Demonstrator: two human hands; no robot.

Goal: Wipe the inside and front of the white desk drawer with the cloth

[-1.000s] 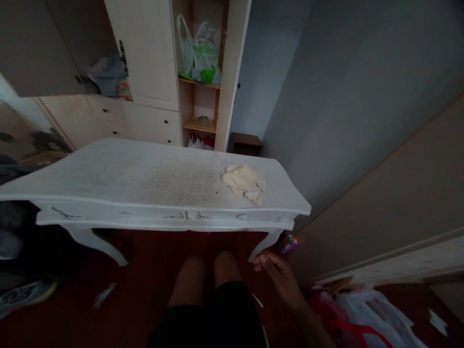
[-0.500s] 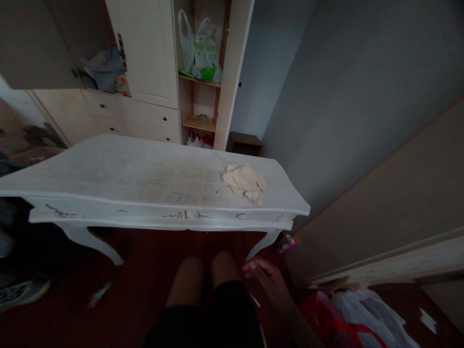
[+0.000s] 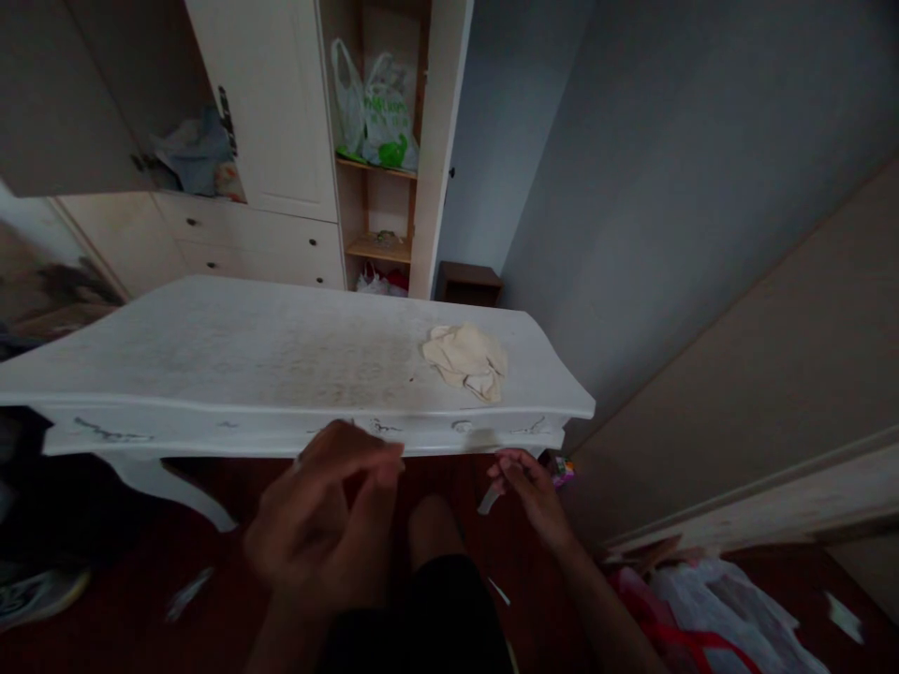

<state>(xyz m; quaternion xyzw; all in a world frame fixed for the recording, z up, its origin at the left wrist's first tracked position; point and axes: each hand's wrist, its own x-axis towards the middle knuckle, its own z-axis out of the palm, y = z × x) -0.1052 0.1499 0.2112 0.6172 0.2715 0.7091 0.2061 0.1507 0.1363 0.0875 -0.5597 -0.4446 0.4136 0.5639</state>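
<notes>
My left hand [image 3: 319, 510] is raised close to the camera, in front of the white table [image 3: 231, 328]. Its thumb and index finger come together in a pinch; whatever is between them, if anything, cannot be made out. Farther right, my right hand [image 3: 526, 482] is held low before the table's right front corner, its fingers curled against the thumb; anything in them is hidden. A crumpled cream cloth [image 3: 467, 360] lies on the right part of the tabletop, apart from both hands. Dark smudges mark the table's middle.
Behind the table stands an open wardrobe [image 3: 287, 122] with a plastic bag [image 3: 386, 122] on a shelf. A grey wall rises at right. White and red bags [image 3: 716, 608] lie on the floor lower right, a shoe [image 3: 42, 599] lower left. A small brown cabinet [image 3: 469, 283] stands behind.
My left hand has come into view from below. My right hand has risen slightly toward the table's front edge. The view has tilted up a little; the cloth stays on the tabletop.
</notes>
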